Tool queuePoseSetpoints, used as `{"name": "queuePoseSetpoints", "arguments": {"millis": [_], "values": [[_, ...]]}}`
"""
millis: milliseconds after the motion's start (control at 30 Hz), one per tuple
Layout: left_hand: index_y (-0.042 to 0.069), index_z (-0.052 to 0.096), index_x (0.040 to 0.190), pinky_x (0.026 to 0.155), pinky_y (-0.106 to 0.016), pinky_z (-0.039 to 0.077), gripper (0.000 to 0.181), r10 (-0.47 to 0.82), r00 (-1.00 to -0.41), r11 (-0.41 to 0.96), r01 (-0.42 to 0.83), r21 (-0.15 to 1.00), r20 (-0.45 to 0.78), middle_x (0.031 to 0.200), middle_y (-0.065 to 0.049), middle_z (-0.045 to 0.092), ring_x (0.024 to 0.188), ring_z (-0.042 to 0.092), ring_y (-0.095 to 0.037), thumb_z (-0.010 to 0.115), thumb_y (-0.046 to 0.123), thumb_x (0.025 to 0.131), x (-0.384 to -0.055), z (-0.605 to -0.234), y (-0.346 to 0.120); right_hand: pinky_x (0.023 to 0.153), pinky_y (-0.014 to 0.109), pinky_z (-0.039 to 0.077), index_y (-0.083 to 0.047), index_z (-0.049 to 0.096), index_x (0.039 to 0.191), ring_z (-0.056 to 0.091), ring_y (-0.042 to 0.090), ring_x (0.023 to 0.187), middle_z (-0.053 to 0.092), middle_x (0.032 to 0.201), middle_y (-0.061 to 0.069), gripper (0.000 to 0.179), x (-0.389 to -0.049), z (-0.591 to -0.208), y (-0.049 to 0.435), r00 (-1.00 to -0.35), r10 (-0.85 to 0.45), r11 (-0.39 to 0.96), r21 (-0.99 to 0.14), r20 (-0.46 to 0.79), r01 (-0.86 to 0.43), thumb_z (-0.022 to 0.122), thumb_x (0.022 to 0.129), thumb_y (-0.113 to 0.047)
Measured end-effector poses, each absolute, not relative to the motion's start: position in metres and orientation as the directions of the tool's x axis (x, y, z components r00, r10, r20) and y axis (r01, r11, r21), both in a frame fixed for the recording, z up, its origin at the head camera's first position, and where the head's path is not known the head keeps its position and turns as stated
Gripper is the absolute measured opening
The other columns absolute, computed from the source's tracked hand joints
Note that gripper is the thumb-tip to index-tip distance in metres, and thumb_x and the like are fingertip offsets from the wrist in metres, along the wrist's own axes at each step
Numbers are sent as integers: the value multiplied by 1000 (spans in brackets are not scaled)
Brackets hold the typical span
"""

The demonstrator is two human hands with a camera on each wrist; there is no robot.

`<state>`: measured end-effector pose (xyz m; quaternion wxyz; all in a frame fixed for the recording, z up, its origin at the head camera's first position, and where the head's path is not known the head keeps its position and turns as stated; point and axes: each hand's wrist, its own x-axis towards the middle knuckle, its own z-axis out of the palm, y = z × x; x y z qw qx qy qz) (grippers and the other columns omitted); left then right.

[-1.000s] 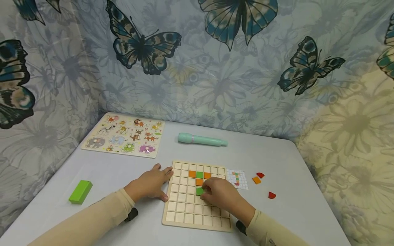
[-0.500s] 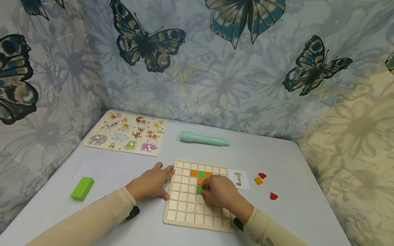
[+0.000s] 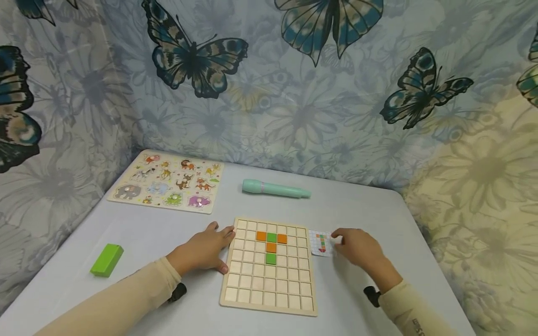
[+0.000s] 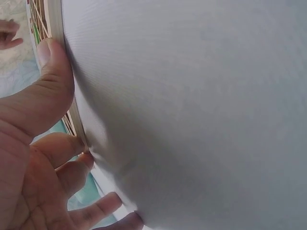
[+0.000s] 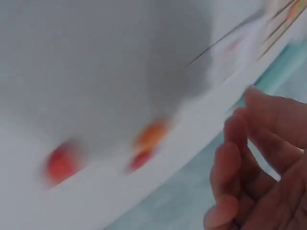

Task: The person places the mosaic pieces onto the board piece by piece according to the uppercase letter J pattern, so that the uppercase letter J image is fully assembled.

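A wooden grid board (image 3: 294, 291) lies mid-table. Set in its cells are several square tiles: an orange, a green (image 3: 271, 237) and an orange in a row, then an orange (image 3: 271, 248) and a green below the middle one. My left hand (image 3: 203, 249) rests at the board's left edge, thumb and index finger touching it, fingers spread. My right hand (image 3: 359, 249) is over the table beside the small pattern card (image 3: 321, 243), fingers loosely bent and holding nothing. In the right wrist view, an orange piece (image 5: 152, 135) and two red pieces (image 5: 62, 165) show blurred; the hand hides them from the head view.
At the back left lies an animal puzzle board (image 3: 166, 182). A mint-green tube-shaped thing (image 3: 276, 188) lies behind the grid board. A green block (image 3: 107, 260) is at the left. Butterfly-patterned cloth (image 3: 294, 126) hangs behind the table.
My right hand has left the lower green tile on the board and moved right, past the pattern card. The green tile stays in its cell. My left hand keeps its place.
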<state>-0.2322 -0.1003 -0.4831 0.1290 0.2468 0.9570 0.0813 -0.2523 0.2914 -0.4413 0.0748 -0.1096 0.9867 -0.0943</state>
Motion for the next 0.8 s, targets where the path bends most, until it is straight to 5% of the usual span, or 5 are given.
{"name": "queuePoseSetpoints", "arguments": {"millis": [200, 633, 800], "values": [[4, 43, 148, 95, -53, 44, 102, 492, -844, 866, 449, 218, -214, 155, -8, 34, 138, 26, -47, 80, 54, 68, -231, -483, -102, 59, 35, 47, -10, 70, 121, 56, 19, 75, 63, 92, 5, 39, -268, -447, 350, -946, -142, 962, -266, -291, -62, 76, 83, -15], [5, 42, 149, 97, -53, 44, 101, 494, -843, 865, 451, 219, -212, 157, -7, 32, 139, 24, -46, 78, 55, 70, -230, -482, -101, 58, 33, 47, -9, 69, 96, 55, 17, 70, 62, 85, 2, 16, -265, -461, 372, -955, -120, 941, -336, -270, -23, 76, 84, -16], [4, 42, 148, 97, -52, 43, 100, 493, -843, 866, 450, 218, -215, 156, -7, 33, 139, 25, -46, 79, 54, 70, -230, -481, -101, 56, 32, 46, -7, 69, 111, 53, 17, 67, 60, 86, 2, 31, -263, -466, 376, -960, -143, 930, -366, -241, -46, 78, 82, -17]]}}
